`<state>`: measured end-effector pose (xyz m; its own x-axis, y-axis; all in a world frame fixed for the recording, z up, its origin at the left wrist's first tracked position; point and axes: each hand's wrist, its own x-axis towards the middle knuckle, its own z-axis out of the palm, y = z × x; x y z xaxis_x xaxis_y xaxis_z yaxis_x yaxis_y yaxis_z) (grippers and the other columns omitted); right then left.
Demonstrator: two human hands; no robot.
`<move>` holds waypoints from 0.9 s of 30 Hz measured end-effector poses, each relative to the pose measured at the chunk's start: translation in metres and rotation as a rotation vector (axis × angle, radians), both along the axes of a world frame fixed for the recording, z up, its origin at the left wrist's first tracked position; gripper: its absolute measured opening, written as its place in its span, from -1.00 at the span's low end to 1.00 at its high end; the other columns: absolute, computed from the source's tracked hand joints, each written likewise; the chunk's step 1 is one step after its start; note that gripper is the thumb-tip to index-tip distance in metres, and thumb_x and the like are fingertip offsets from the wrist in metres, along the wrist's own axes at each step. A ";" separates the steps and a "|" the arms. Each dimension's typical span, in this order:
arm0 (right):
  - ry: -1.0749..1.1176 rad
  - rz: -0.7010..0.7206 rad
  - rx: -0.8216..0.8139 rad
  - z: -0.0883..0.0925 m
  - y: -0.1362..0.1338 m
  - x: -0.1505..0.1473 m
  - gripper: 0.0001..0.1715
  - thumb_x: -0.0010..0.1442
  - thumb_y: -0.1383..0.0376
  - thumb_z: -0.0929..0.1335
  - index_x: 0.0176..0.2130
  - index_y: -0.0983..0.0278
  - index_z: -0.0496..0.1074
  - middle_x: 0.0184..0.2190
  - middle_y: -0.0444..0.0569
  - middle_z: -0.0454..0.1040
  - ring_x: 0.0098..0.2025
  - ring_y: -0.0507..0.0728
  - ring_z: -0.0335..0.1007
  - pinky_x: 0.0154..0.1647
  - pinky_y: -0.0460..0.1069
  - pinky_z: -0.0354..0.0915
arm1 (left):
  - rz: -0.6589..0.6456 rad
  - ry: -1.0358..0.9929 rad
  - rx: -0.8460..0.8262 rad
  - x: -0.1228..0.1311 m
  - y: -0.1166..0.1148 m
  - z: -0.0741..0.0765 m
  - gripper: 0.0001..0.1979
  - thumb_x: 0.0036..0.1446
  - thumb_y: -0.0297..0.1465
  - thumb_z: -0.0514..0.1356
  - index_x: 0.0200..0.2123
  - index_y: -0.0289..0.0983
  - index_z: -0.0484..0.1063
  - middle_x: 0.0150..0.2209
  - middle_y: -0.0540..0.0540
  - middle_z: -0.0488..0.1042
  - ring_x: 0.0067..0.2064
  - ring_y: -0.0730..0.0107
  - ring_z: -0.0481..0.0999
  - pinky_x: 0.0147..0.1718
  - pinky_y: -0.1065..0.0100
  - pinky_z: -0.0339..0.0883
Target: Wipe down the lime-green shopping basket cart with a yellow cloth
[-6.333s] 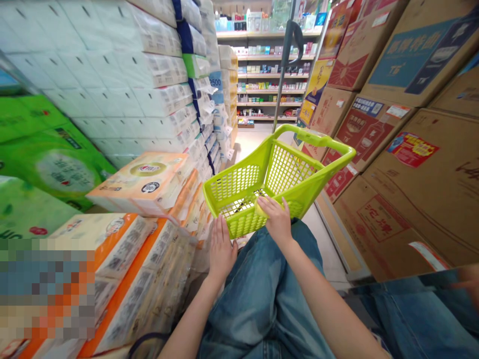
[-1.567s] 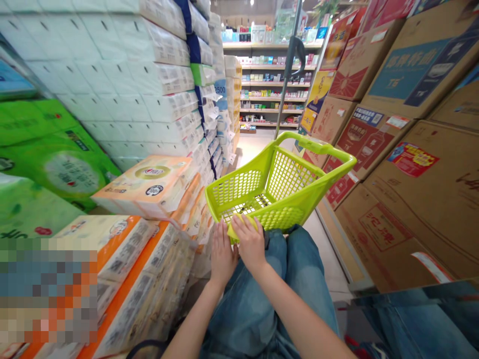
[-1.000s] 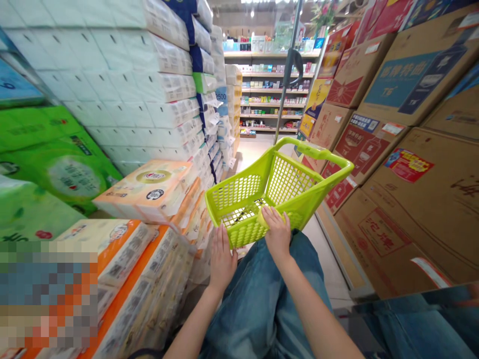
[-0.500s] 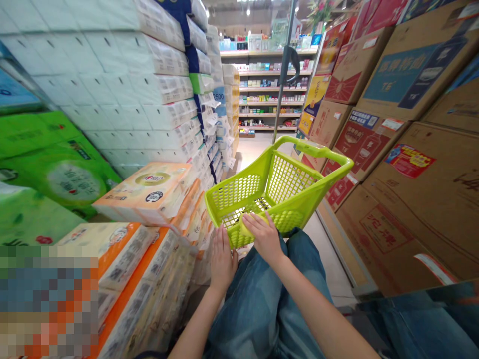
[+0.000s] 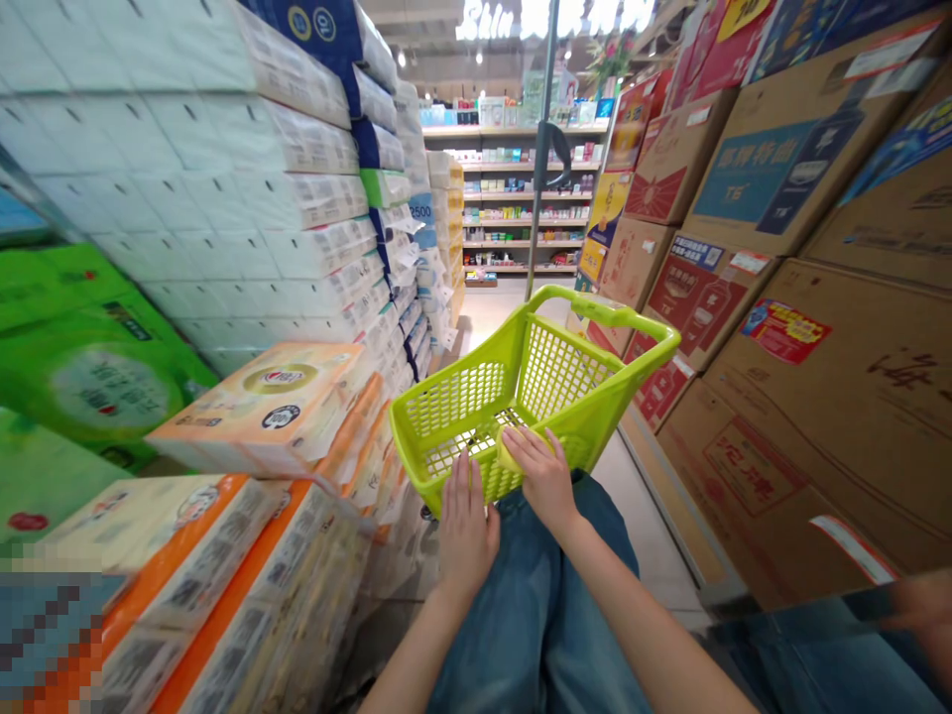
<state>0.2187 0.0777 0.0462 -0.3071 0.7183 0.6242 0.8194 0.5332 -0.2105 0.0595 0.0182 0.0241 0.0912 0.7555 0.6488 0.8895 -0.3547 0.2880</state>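
A lime-green plastic shopping basket (image 5: 572, 372) with mesh walls stands in the aisle just beyond my knees. My right hand (image 5: 544, 479) lies on its near rim, fingers curled over a small yellow cloth (image 5: 510, 451) pressed against the plastic. My left hand (image 5: 465, 521) is flat with its fingers stretched out, its fingertips against the outside of the basket's near wall. Nothing lies inside the basket. My legs in blue jeans (image 5: 532, 615) fill the bottom of the view.
Stacked tissue packs in white, green and orange wrap (image 5: 268, 397) rise on the left. Brown cardboard cartons (image 5: 818, 377) are piled on the right. A narrow floor strip (image 5: 491, 302) runs ahead past a metal pole (image 5: 541, 159) to far shelves (image 5: 513, 208).
My right hand has slid the cloth back and forth along the near rim and now sits near its middle. My left hand has shifted up onto the basket wall. The view has tilted slightly.
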 end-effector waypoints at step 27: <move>-0.071 -0.173 0.140 0.007 0.034 0.057 -0.21 0.09 0.59 0.20 0.25 0.19 0.30 0.22 -0.11 0.41 0.31 0.19 0.22 0.37 0.16 -0.02 | 0.006 0.254 -0.060 0.069 0.050 -0.002 -0.18 0.15 -0.50 0.06 0.42 -0.45 -0.23 0.43 -0.26 -0.02 0.44 0.11 -0.03 0.38 0.08 -0.05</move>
